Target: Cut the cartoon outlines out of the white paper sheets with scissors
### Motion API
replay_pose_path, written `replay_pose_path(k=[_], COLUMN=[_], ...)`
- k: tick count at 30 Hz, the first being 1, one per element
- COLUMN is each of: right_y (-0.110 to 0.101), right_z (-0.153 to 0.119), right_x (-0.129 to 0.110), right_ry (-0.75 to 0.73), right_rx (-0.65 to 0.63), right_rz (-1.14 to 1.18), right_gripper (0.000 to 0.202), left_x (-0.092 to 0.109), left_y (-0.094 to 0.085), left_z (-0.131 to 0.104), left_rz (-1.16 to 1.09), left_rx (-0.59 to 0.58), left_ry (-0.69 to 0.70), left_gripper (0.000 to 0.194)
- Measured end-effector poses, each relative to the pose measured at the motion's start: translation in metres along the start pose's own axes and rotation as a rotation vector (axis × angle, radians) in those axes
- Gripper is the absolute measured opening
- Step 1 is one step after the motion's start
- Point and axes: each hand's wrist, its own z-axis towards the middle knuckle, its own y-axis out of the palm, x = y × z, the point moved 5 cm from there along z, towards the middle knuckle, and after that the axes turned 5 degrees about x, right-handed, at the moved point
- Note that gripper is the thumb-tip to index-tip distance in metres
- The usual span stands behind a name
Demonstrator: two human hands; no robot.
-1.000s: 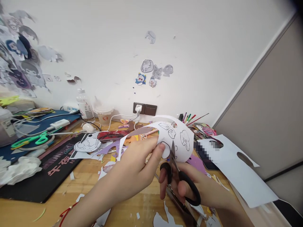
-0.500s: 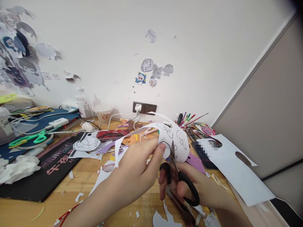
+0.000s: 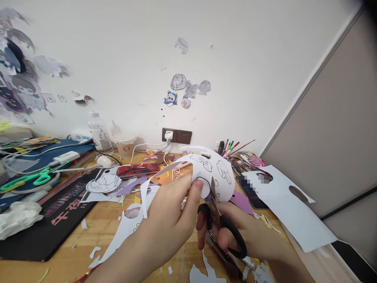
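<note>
Between thumb and fingers, my left hand [image 3: 173, 212] pinches a curled white sheet of paper [image 3: 228, 188] with outlined cartoon drawings. A narrow strip of the same sheet loops back over the wrist side. My right hand [image 3: 235, 226] has its fingers through the black handles of a pair of scissors [image 3: 234, 232]. The blades point up and sit at the paper's edge, beside a round outline near my left thumb. Under the scissors lies a dark, shiny long object, partly hidden by my right hand. White paper scraps [image 3: 206, 273] lie below on the wooden table.
Left are a black folder [image 3: 38, 232], green scissors [image 3: 41, 177], crumpled tissue [image 3: 19, 220], a bottle [image 3: 100, 133] and a cup [image 3: 123, 143]. A red case [image 3: 138, 169] lies behind my left hand. Right are a phone [image 3: 253, 192] and a cut white sheet [image 3: 294, 212]. Pens [image 3: 231, 147] stand behind.
The scissor blades have closed somewhat along the round outline. The paper strip by my left hand has shifted slightly. The whole view has turned a little to the right.
</note>
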Motion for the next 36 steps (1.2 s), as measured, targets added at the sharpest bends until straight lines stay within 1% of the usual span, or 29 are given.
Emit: replay_pose_path(k=[5, 9, 13, 18, 24, 27, 30, 33, 36], right_y=[0.0, 0.002, 0.002, 0.0, -0.001, 0.0, 0.0, -0.003, -0.007], right_z=[0.001, -0.001, -0.001, -0.002, -0.002, -0.001, -0.001, -0.001, -0.001], right_x=[0.0, -0.001, 0.0, 0.003, 0.005, 0.007, 0.01, 0.013, 0.015], right_ry=[-0.016, -0.036, -0.009, 0.048, 0.059, 0.061, 0.081, 0.093, 0.101], right_rx=[0.008, 0.015, -0.002, -0.023, 0.001, -0.01, -0.022, -0.008, 0.004], right_rz=[0.012, 0.037, 0.017, -0.021, -0.023, 0.017, 0.02, -0.026, -0.099], right_gripper=[0.049, 0.045, 0.05, 0.053, 0.053, 0.052, 0.051, 0.05, 0.042], left_x=[0.001, 0.002, 0.002, 0.0, -0.001, 0.0, -0.002, -0.005, -0.008], left_y=[0.003, 0.003, 0.002, 0.003, -0.001, -0.003, -0.003, -0.001, -0.001], left_z=[0.0, 0.002, 0.002, -0.001, 0.0, 0.0, -0.001, -0.001, 0.0], left_rz=[-0.02, -0.022, -0.029, -0.077, -0.046, -0.067, -0.07, -0.037, -0.02], left_rx=[-0.023, 0.027, 0.036, -0.042, -0.051, -0.053, -0.078, -0.115, -0.13], left_ry=[-0.022, 0.012, 0.027, -0.008, 0.004, 0.02, 0.003, -0.028, -0.043], left_gripper=[0.026, 0.025, 0.025, 0.022, 0.024, 0.021, 0.023, 0.026, 0.028])
